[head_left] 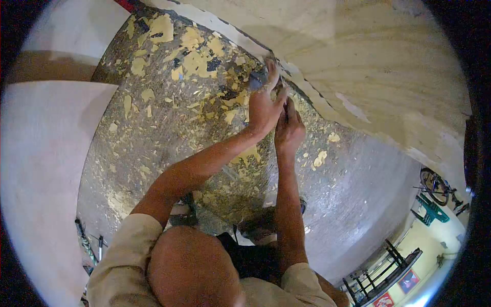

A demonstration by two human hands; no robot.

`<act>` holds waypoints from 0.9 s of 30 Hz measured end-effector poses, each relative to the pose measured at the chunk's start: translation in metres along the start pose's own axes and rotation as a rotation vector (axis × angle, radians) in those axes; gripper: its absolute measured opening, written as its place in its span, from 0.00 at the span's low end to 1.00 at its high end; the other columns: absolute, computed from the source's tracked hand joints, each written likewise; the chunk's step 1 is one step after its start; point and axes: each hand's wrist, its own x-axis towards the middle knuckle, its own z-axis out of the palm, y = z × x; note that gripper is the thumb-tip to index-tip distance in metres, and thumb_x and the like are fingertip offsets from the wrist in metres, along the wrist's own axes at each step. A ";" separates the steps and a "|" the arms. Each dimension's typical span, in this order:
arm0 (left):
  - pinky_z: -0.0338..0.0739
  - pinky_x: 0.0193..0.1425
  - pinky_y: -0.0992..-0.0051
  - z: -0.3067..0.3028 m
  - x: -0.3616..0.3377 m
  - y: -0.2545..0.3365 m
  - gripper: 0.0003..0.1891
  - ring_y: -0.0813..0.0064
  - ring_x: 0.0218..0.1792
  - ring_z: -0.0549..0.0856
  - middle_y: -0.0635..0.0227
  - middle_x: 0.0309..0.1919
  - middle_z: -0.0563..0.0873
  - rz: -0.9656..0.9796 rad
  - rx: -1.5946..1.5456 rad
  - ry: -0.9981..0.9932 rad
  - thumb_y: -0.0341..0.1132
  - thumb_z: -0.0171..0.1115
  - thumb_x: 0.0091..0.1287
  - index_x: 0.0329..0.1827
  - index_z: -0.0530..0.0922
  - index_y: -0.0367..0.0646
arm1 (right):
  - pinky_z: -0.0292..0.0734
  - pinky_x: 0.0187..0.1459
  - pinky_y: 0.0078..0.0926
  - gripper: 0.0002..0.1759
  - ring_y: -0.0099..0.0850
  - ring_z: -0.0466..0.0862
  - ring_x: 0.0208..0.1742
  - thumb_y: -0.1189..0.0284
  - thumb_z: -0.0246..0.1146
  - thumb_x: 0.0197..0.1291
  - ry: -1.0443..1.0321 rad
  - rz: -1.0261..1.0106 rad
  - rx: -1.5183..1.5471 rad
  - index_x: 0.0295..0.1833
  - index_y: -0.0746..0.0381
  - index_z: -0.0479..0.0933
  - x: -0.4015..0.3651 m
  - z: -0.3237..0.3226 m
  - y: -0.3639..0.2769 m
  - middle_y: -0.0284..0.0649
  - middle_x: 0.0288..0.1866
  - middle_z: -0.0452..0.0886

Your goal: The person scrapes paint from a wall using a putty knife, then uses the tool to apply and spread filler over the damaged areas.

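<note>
At the foot of a wall with peeling cream paint (358, 66), my two hands work close together. My right hand (290, 132) is closed around the dark handle of a thin tool, its fingers pointing to the wall. Just ahead of it, my left hand (264, 106) is closed about the tool's narrow blade (281, 81), fingers against the wall's lower edge. The blade is mostly hidden, so its exact kind does not show. A small blue-grey patch (257, 80) lies beside the left fingers; I cannot make out what it is.
Yellow paint flakes (199, 64) and chips cover the grey floor (353, 174). A pale wall or panel (46, 153) stands at left. Toward the right are a bicycle (434, 185), a green plastic chair (430, 210) and a dark rack-like frame (383, 273).
</note>
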 end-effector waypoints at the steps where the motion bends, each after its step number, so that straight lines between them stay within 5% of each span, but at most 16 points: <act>1: 0.67 0.61 0.72 -0.003 -0.001 0.005 0.30 0.61 0.62 0.69 0.52 0.63 0.65 -0.004 0.004 -0.008 0.33 0.58 0.60 0.67 0.60 0.41 | 0.75 0.31 0.36 0.16 0.45 0.82 0.34 0.71 0.57 0.60 0.000 0.010 0.000 0.54 0.60 0.75 -0.002 0.000 0.001 0.51 0.36 0.81; 3: 0.63 0.64 0.71 -0.006 0.002 0.012 0.33 0.62 0.65 0.65 0.53 0.66 0.60 -0.011 0.047 -0.038 0.31 0.58 0.60 0.69 0.57 0.43 | 0.75 0.30 0.37 0.16 0.45 0.82 0.33 0.72 0.58 0.59 0.028 -0.041 0.022 0.54 0.57 0.75 0.002 0.001 0.003 0.49 0.35 0.80; 7: 0.66 0.62 0.69 -0.003 -0.001 0.006 0.38 0.55 0.62 0.67 0.46 0.63 0.65 0.345 0.317 0.060 0.32 0.57 0.60 0.71 0.46 0.40 | 0.74 0.28 0.37 0.16 0.46 0.81 0.30 0.72 0.58 0.58 -0.048 0.038 -0.090 0.53 0.57 0.75 0.009 -0.002 0.005 0.49 0.33 0.80; 9: 0.70 0.58 0.69 -0.006 0.003 0.004 0.40 0.52 0.59 0.71 0.43 0.64 0.62 0.339 0.292 0.049 0.32 0.57 0.60 0.71 0.43 0.38 | 0.75 0.26 0.36 0.17 0.41 0.81 0.27 0.67 0.60 0.56 -0.049 -0.076 -0.232 0.53 0.52 0.75 0.015 0.001 0.002 0.42 0.33 0.80; 12: 0.67 0.62 0.67 -0.021 0.012 0.024 0.40 0.54 0.64 0.66 0.48 0.69 0.49 0.027 0.104 -0.040 0.31 0.56 0.60 0.71 0.42 0.40 | 0.73 0.26 0.38 0.16 0.46 0.79 0.27 0.66 0.57 0.59 -0.055 -0.081 -0.148 0.52 0.56 0.76 0.021 0.002 -0.010 0.46 0.31 0.79; 15: 0.70 0.58 0.66 -0.015 0.005 0.003 0.41 0.49 0.59 0.70 0.47 0.69 0.50 0.242 0.141 -0.065 0.30 0.57 0.59 0.72 0.42 0.42 | 0.74 0.28 0.36 0.17 0.45 0.81 0.30 0.68 0.57 0.59 -0.086 0.006 -0.118 0.54 0.58 0.75 0.008 0.001 -0.005 0.48 0.34 0.80; 21: 0.70 0.59 0.65 -0.013 -0.007 0.008 0.42 0.50 0.60 0.69 0.47 0.69 0.51 0.222 0.230 -0.185 0.28 0.58 0.57 0.72 0.44 0.43 | 0.75 0.40 0.27 0.18 0.29 0.81 0.37 0.70 0.55 0.60 0.021 0.178 0.359 0.53 0.67 0.75 -0.012 0.019 0.015 0.50 0.41 0.82; 24: 0.73 0.55 0.66 -0.023 0.003 0.006 0.40 0.52 0.62 0.67 0.45 0.68 0.52 0.297 0.240 -0.140 0.32 0.60 0.57 0.71 0.48 0.40 | 0.76 0.43 0.31 0.18 0.43 0.82 0.43 0.68 0.55 0.61 -0.050 0.140 0.378 0.55 0.63 0.74 -0.007 0.032 0.024 0.52 0.46 0.80; 27: 0.70 0.59 0.67 -0.024 -0.001 0.005 0.38 0.53 0.64 0.64 0.43 0.68 0.52 0.274 0.258 -0.191 0.35 0.59 0.58 0.70 0.50 0.38 | 0.76 0.43 0.31 0.18 0.43 0.82 0.43 0.68 0.55 0.61 -0.055 0.153 0.356 0.55 0.63 0.74 -0.009 0.024 0.021 0.52 0.46 0.80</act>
